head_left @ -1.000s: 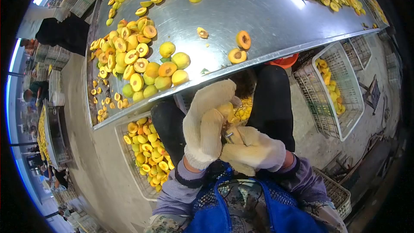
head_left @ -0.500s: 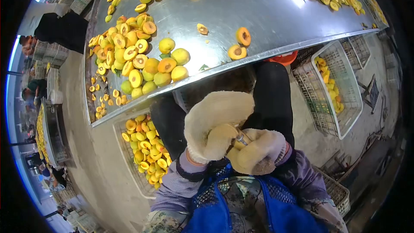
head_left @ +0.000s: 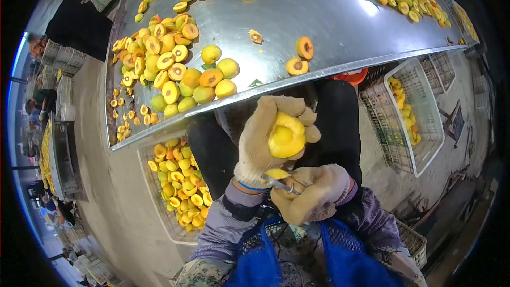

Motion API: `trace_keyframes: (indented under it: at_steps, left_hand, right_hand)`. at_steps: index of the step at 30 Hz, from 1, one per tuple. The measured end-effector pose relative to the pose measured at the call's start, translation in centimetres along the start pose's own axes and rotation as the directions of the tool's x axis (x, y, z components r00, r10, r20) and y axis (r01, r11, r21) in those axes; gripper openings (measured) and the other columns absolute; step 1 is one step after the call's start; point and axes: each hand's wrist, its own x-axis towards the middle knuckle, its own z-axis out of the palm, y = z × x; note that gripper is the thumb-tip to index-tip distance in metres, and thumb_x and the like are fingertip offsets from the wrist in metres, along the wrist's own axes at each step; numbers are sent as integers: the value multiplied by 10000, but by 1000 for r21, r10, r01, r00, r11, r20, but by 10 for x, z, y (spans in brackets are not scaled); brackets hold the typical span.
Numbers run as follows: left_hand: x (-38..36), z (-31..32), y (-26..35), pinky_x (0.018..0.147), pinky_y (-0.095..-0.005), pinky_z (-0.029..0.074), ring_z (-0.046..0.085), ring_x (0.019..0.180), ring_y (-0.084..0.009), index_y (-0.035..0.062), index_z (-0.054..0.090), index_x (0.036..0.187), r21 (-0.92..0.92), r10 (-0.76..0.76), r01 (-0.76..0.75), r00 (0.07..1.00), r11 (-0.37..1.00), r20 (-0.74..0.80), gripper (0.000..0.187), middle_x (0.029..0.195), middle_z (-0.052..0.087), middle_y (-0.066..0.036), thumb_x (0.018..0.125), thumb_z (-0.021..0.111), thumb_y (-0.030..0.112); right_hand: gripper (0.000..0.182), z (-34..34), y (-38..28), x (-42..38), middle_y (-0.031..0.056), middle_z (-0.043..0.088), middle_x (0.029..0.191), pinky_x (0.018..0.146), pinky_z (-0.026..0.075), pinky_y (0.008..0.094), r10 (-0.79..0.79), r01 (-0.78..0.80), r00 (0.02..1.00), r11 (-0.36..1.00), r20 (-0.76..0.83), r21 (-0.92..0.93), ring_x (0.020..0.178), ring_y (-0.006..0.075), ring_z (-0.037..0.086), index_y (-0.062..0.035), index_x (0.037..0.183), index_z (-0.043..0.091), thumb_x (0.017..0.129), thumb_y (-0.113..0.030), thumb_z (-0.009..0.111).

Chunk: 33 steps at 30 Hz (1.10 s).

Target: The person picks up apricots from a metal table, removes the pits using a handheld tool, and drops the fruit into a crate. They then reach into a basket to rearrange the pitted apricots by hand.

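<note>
- Left hand [head_left: 263, 141], gloved, cupped around a pitted peach half [head_left: 287, 137], cut face up.
- Right hand [head_left: 313, 194], gloved, clenched on a small metal scoop [head_left: 279, 183], just below that peach half.
- Beyond both hands: steel worktop [head_left: 319, 16] piled with peaches [head_left: 180, 74].
- Left of hands: crate [head_left: 151, 151] of halves.

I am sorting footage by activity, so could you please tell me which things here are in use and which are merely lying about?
In use:
left hand holding a pitted peach half
right hand holding a small metal tool

Lying about:
peaches piled on the metal table
crate of halves
white basket
</note>
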Motion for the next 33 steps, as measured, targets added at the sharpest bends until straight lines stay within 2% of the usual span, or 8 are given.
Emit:
trace_keyframes:
  at_steps: [1,6,9,11,14,21,26,33]
  left_hand:
    - [0,-6,4,660,-303,549,672,856,-248,-7,563,1118,1,2,-2,1000,1000,3,421,1041,646,-163,1010,409,370]
    - [-14,-78,38,720,-323,542,656,866,-254,-21,560,1112,779,628,-380,778,499,-23,460,1000,654,-169,1018,388,394]
    - [-43,-133,77,843,-312,482,611,945,-210,-6,637,1076,974,702,162,675,159,-227,256,1027,660,-126,934,588,202]
    - [-43,-131,76,898,-330,470,605,999,-240,4,634,1110,732,666,245,654,-635,359,267,1089,644,-149,893,643,159]
    - [1,-89,54,966,-360,444,593,1088,-292,-6,624,1123,993,680,-92,724,-75,118,307,1178,617,-186,854,687,128]
    - [176,-30,7,939,-414,461,549,1153,-329,55,574,1193,856,327,-383,806,-347,493,431,1289,546,-169,838,633,292]
    - [230,-37,-21,945,-452,450,507,1141,-372,63,561,1198,773,220,114,975,-624,34,665,1246,490,-196,705,658,497]
    - [211,-72,7,888,-415,483,559,1038,-337,78,588,1139,839,174,49,983,-542,55,612,1145,528,-173,657,715,431]
  right_hand:
    - [219,1,1,-3,-7,619,813,586,470,229,-126,-10,961,871,-244,-492,721,66,590,-33,1082,617,891,-140,613]
    - [232,-25,9,-5,-8,546,606,404,387,249,-268,41,824,907,-499,-418,419,91,480,-48,866,584,935,-270,575]
    - [265,8,-7,5,-3,512,539,369,352,256,-308,-147,782,754,-542,-640,376,99,456,-56,813,557,937,-290,539]
    - [276,13,-11,11,-5,478,490,361,332,250,-309,-126,777,778,-549,-615,371,93,454,-57,789,537,920,-298,510]
    - [250,25,-27,17,33,534,562,451,417,278,-220,-489,718,516,-661,-703,456,126,514,-55,843,544,880,-300,504]
    - [360,8,-30,1,110,643,804,704,485,374,-454,-584,597,319,-661,-746,775,255,638,-52,982,552,876,-384,463]
    - [414,-2,-26,-13,152,633,794,733,485,407,-491,-568,558,362,-669,-739,777,322,631,-36,982,551,882,-426,454]
    - [379,0,-33,-15,125,623,728,684,491,396,-513,-522,603,325,-611,-788,723,279,646,-37,951,546,892,-399,452]
